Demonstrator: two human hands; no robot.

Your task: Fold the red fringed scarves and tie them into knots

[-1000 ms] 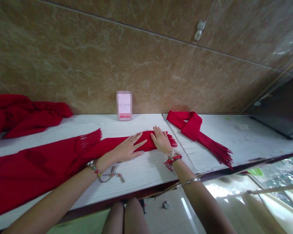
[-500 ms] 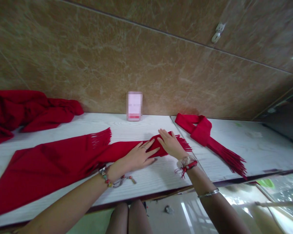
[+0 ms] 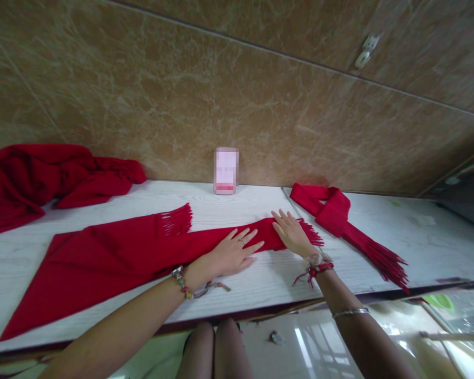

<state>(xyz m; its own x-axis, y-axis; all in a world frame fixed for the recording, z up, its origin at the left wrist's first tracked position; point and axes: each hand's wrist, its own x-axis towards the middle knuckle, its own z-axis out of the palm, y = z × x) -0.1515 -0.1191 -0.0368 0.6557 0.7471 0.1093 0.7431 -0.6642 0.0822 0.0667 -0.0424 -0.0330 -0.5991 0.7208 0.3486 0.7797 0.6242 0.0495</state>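
Both arms reach forward; the left hand and right hand press down flat, fingers loosely spread, gripping nothing. The red scarf is fringed, broad at one end and narrow under the palms. On the white tabletop, it widens towards the left hand's nine o'clock; one fringe shows at the right hand's three o'clock.
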